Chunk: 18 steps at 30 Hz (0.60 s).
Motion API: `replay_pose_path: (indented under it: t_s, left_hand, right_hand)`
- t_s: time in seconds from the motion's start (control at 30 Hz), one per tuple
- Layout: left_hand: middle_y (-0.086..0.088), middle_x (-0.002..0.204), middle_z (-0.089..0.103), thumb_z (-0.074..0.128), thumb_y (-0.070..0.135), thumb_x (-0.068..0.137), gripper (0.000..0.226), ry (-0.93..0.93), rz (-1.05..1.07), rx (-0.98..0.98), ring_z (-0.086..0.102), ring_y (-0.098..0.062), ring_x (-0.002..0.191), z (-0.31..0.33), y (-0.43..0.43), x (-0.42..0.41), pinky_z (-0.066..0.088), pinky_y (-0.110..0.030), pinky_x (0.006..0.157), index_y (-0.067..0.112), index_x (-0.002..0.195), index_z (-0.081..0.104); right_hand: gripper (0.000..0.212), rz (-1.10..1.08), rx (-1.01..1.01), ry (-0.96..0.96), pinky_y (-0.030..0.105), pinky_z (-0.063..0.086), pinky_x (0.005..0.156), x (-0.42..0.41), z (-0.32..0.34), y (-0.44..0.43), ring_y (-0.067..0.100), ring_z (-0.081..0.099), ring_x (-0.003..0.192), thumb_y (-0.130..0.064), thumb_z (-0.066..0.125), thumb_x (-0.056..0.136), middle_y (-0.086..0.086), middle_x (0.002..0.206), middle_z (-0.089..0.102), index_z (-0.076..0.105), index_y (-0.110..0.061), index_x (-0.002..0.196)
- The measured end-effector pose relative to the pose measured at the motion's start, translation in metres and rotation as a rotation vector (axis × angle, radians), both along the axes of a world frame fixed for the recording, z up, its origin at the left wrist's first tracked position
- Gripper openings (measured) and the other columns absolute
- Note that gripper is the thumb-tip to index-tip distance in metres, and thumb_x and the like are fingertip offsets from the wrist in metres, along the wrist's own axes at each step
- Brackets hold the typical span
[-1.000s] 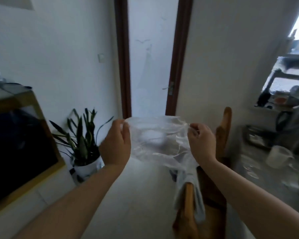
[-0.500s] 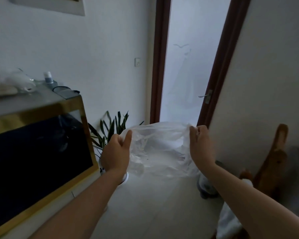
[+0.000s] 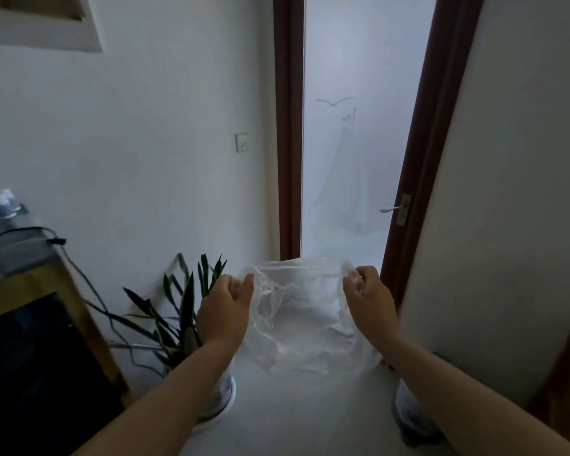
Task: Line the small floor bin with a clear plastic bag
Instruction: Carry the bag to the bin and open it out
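A clear plastic bag hangs in the air in front of me, stretched open at its top between both hands. My left hand pinches the bag's left rim. My right hand pinches the right rim. Low on the floor at the right stands a small pale round container with a dark base, mostly hidden behind my right forearm; I cannot tell whether it is the bin.
A potted plant in a white pot stands on the floor at the left. A gold-framed dark cabinet with cables fills the lower left. Straight ahead is a frosted door in a brown frame. A white wall closes the right.
My view has swung left and moved toward the door; the wooden chair and the cluttered table have left the frame. Both hands still hold the bag, now stretched open further.
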<state>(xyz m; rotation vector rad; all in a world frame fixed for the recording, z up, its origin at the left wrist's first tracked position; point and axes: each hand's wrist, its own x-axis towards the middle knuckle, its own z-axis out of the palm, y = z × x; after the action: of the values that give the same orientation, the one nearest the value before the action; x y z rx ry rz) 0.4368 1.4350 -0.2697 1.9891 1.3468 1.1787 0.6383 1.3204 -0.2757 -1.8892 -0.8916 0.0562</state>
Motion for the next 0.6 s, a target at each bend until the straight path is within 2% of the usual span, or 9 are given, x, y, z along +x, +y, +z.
replay_pose_path:
  t_s: [0.07,0.2,0.33,0.47,0.6]
  left_hand:
    - [0.008,0.066,0.057,0.051,0.051,0.088,0.033,-0.034,-0.032,-0.055,0.052,-0.009,0.059,0.003,0.026,0.028,0.033,-0.024,0.052,0.023,0.071,0.049]
    - [-0.002,0.08,0.066,0.058,0.042,0.087,0.028,-0.12,-0.082,-0.15,0.063,-0.022,0.071,-0.001,0.068,0.071,0.043,-0.029,0.06,0.015,0.085,0.058]
    - [-0.006,0.073,0.063,0.066,0.035,0.085,0.026,-0.207,-0.123,-0.223,0.056,-0.022,0.068,-0.016,0.101,0.11,0.045,-0.034,0.065,0.012,0.077,0.056]
    - [0.0,0.068,0.057,0.068,0.036,0.083,0.025,-0.226,-0.156,-0.26,0.052,-0.019,0.064,-0.03,0.141,0.149,0.047,-0.037,0.067,0.017,0.074,0.053]
    - [0.004,0.065,0.055,0.069,0.036,0.081,0.027,-0.218,-0.182,-0.243,0.049,-0.013,0.059,-0.04,0.194,0.184,0.042,-0.03,0.059,0.025,0.069,0.048]
  right_hand:
    - [0.02,0.061,0.017,0.054,0.025,0.042,0.056,0.033,0.003,0.017,0.011,0.056,0.064,-0.024,0.057,0.088,-0.008,0.076,0.058,0.052,-0.015,0.106]
    - [0.03,0.145,0.048,0.13,0.014,0.04,0.055,0.084,0.0,0.044,0.006,0.058,0.068,-0.016,0.065,0.085,-0.009,0.08,0.059,0.051,-0.019,0.111]
    - [0.034,0.11,0.078,0.196,0.016,0.042,0.059,0.117,-0.015,0.073,0.007,0.06,0.074,-0.014,0.066,0.085,-0.01,0.084,0.059,0.051,-0.016,0.117]
    - [0.035,0.074,0.062,0.199,0.014,0.041,0.059,0.145,-0.03,0.109,0.005,0.059,0.073,-0.015,0.066,0.085,-0.014,0.084,0.058,0.052,-0.014,0.118]
    - [0.036,0.068,0.026,0.18,0.009,0.041,0.054,0.175,-0.037,0.163,0.006,0.06,0.072,-0.017,0.066,0.086,-0.013,0.085,0.058,0.051,-0.015,0.119]
